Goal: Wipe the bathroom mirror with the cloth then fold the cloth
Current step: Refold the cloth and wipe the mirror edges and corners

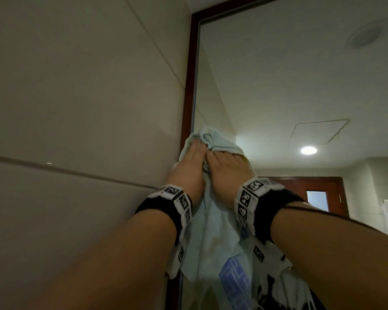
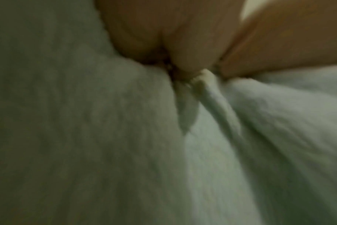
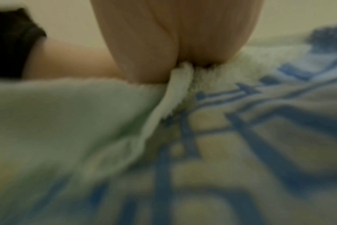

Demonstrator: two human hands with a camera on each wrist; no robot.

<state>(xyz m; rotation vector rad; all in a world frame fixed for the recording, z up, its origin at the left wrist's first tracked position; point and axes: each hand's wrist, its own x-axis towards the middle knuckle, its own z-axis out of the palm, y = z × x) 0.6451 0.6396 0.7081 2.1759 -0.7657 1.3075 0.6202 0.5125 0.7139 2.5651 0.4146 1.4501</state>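
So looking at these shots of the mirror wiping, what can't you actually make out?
- Head view: the glass beneath the cloth is covered by it and by the left hand and right hand.
- Head view: the mirror runs past the right and bottom edges.
- Left wrist view: too blurred to count fingers on the cloth.
- Right wrist view: blur hides what the blue pattern belongs to.
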